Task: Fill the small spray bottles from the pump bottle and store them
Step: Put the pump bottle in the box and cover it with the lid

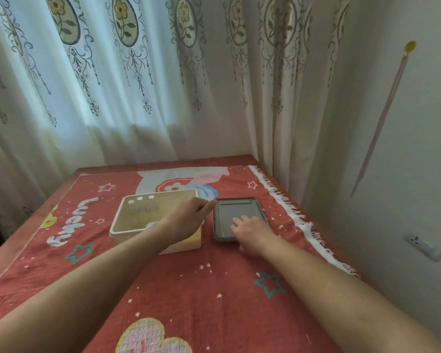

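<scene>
A cream plastic box [127, 226] stands on the red cloth. Three small clear spray bottles with white caps [140, 203] stand upright in a row along its far left wall. My left hand [189, 216] reaches over the box's right wall, its fingers stretched toward the far left corner of the grey lid [239, 208]. The lid lies flat just right of the box. My right hand [250, 230] rests on the lid's near half with fingers spread. No pump bottle is in sight.
The table is covered by a red patterned cloth [214, 289] with a white fringe [298, 220] on the right. Curtains hang behind, a wall with a socket [424, 247] is to the right.
</scene>
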Tool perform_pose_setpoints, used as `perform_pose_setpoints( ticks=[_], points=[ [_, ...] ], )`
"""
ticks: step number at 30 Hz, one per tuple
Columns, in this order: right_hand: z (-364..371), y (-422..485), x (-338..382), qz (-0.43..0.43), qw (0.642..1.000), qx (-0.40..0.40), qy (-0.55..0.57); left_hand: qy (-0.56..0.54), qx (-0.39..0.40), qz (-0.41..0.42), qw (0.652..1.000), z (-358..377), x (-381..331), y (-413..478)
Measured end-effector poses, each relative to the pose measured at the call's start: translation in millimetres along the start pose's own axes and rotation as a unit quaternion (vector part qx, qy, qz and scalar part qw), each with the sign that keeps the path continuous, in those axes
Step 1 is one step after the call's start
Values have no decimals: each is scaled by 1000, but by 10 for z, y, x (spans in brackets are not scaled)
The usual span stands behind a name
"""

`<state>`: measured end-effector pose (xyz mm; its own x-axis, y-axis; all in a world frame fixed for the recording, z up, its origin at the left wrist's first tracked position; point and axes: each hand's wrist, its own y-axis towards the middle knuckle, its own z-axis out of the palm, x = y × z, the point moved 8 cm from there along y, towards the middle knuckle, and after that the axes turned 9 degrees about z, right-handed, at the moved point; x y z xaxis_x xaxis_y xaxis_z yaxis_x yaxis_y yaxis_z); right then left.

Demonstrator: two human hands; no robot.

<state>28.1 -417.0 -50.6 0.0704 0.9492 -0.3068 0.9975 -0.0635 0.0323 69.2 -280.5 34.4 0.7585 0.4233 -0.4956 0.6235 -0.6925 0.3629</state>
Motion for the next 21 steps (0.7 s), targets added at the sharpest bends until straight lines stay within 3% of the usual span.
perform_pose_setpoints(
  ticks=[3, 5, 8, 10, 15, 18, 21],
  points=[
    [-417, 21, -259, 48, 990, -128, 27, -30, -35, 0, 999, -153, 47, 11],
    [-775, -4, -562, 111, 962, -221, 113, -70, -83, -14, 994, -288, 119, 3],
    [-1258, -101, -1015, 186, 875, -357, 270, -120, -133, -61, 982, -445, 240, -27],
    [-1472, -141, -1162, 212, 814, -406, 357, -146, -147, -89, 974, -500, 339, -42],
    [-1541, -88, -1150, 287, 690, -373, 550, -247, -197, -152, 937, -694, 546, -126],
    [-1446, 31, -880, 292, 668, -314, 608, -324, -230, -118, 910, -851, 546, -184],
    [-1316, 200, -603, 295, 659, -251, 645, -322, -285, -108, 896, -1081, 597, -282]
  ],
)
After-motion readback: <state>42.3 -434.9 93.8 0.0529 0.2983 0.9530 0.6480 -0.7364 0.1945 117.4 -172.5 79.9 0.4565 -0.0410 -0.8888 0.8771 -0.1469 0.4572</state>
